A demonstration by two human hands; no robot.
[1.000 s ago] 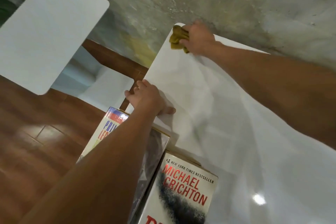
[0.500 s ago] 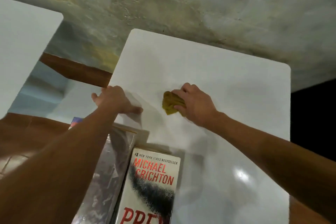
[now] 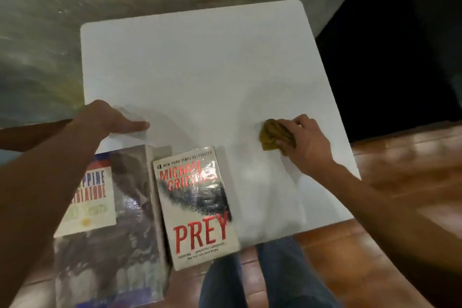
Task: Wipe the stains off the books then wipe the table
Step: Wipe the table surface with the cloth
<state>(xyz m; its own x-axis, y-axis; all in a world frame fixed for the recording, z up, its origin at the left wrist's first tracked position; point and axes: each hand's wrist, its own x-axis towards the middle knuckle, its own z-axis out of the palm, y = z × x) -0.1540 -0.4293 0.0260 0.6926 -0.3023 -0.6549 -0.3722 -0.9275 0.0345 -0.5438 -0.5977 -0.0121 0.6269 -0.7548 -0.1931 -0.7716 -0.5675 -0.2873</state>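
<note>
Head view: a white square table (image 3: 200, 70) fills the centre of the frame, its far edge toward the top, against a grey mottled wall; brown wood-tone floor (image 3: 400, 207) shows at right and along the bottom. Right hand (image 3: 303, 142) sits at centre right of the frame, fingers curled over a bunched mustard-yellow cloth (image 3: 271, 137) and pressing it onto the tabletop — the cloth sticks out to the left of the fingers. Left hand (image 3: 107, 119) lies at centre left, on the table's left edge, thumb stretched out flat to the right across the white surface; the fingers go over the edge and cannot be made out, so their grip cannot be told. It holds nothing loose. The two hands are well apart, with bare tabletop between them. Two books lie at lower left of the frame, side by side and just about touching. The paperback (image 3: 197, 207) — cover reading MICHAEL CRICHTON / PREY — lies face up, its near end overhanging the table's near edge. To its left lies a larger grey book (image 3: 120, 232) in a glossy wrapper, partly under the left forearm. The cloth is on the table, up and right of the paperback, apart from it. Blue-trousered legs (image 3: 275, 277) show at bottom centre. Frame edges are motion-blurred.
</note>
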